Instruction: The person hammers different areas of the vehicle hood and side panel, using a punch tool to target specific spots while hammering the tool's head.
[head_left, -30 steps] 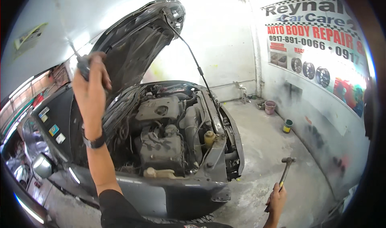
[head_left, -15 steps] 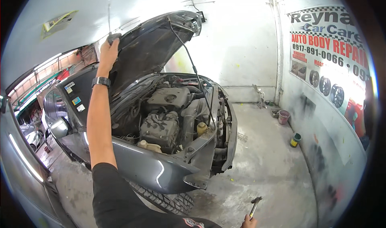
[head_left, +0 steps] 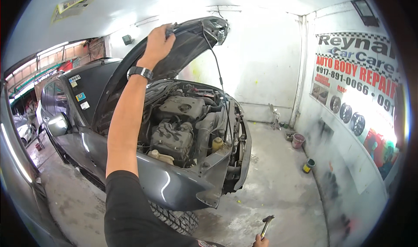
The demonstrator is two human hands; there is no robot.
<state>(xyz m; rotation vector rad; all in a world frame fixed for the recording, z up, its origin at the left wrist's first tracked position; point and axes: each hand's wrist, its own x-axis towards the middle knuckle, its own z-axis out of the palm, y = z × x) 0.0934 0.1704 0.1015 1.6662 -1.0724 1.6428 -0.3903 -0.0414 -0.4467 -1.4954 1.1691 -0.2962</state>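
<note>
My left hand (head_left: 159, 46) is raised high on an outstretched arm, beside the propped-up hood (head_left: 185, 38) of a dark grey car. Its fingers close around a small dark block (head_left: 170, 30), partly hidden by the hand. I cannot tell whether the block touches the hood. Low at the bottom edge, my right hand (head_left: 261, 241) grips a hammer (head_left: 266, 226), its dark head pointing up above the floor. Beneath the hood lies the uncovered engine (head_left: 172, 136). A thin prop rod (head_left: 220, 79) runs from the engine bay's front up to the hood.
The dark front fender (head_left: 174, 184) and a tyre (head_left: 176, 218) are close in front of me. Buckets, one reddish (head_left: 298, 141) and one dark with a yellow label (head_left: 308, 165), stand along the right wall. Another vehicle's side (head_left: 21, 194) is at the left.
My left hand, still around the dark block, has moved right along the hood. The view has shifted slightly. My right hand still holds the hammer low down.
</note>
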